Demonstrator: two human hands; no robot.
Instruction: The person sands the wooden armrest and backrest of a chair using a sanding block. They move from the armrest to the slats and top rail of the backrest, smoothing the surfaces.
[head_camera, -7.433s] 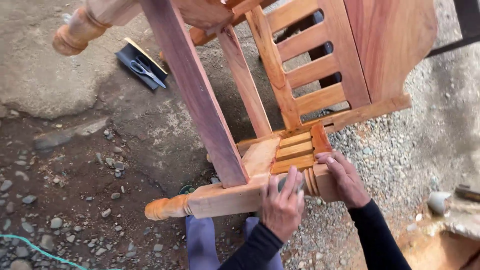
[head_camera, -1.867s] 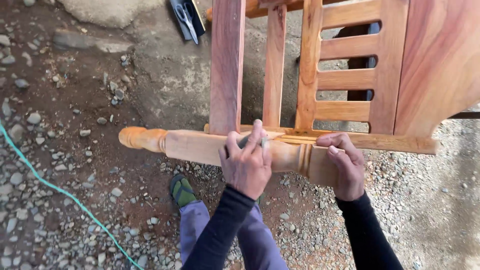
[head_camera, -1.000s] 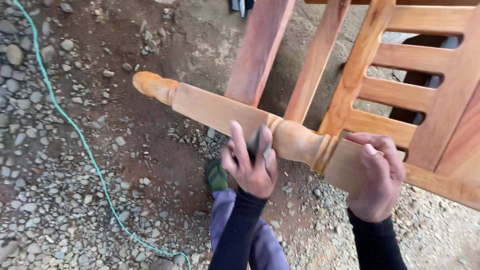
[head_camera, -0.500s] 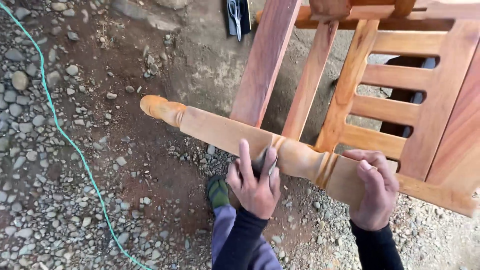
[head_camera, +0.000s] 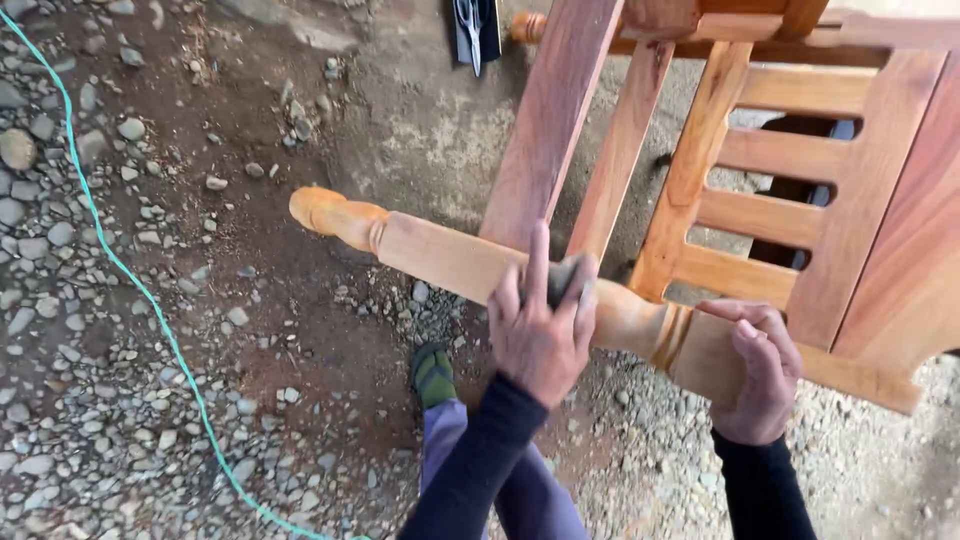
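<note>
Hands on a turned wooden chair leg

The chair leg (head_camera: 450, 262) runs from far left to near right, knobbed end pointing left. The left hand (head_camera: 541, 325) presses a dark sanding pad (head_camera: 567, 278) on it, fingers curled; the right hand (head_camera: 757, 372) grips its squared end.

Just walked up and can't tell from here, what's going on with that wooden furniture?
A person is working on an unfinished wooden chair frame tipped over on gravelly ground. The left hand presses a small grey sanding pad against the turned leg, while the right hand grips the same leg just past its ringed grooves. A green cord trails across the stones, and a dark tool case lies beyond.
</note>
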